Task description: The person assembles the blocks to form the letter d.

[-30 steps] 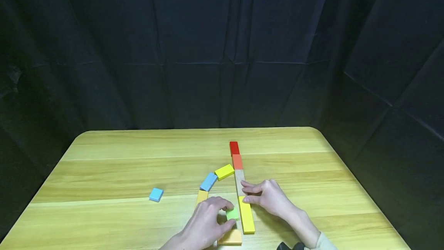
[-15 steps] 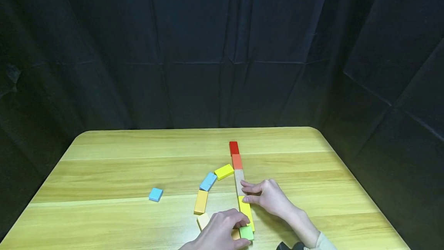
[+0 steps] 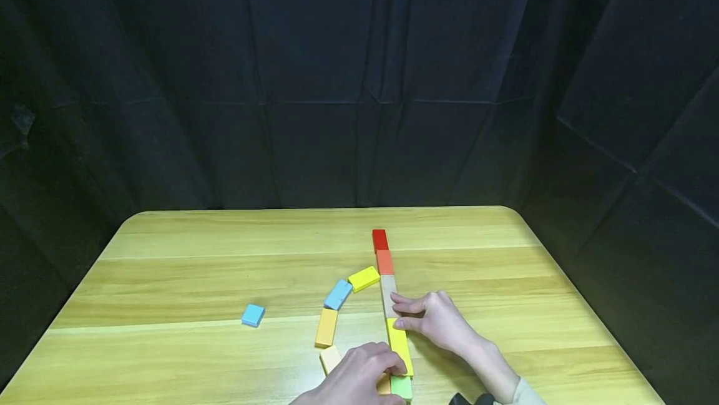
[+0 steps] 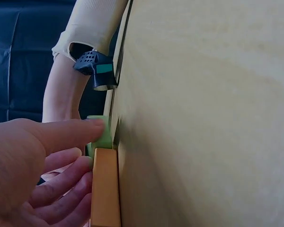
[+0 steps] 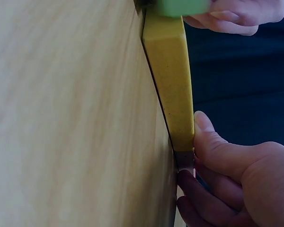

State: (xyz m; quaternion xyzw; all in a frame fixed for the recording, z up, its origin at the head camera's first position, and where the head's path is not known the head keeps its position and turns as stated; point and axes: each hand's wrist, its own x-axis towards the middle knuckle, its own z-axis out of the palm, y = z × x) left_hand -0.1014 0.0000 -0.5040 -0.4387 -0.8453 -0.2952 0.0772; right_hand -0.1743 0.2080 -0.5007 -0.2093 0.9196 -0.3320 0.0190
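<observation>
While fingers (image 3: 393,364) pinch it, the green block (image 3: 401,386) looks smooth and square.

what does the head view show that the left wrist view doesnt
Only the head view shows the straight row from the red block down to the long yellow block, the curved line of blocks with the lone blue block off to the side, and the right hand on the row. Only the left wrist view shows the dark wrist device below a pale sleeve. Both show the left hand at the green block and the orange block beside it.
</observation>
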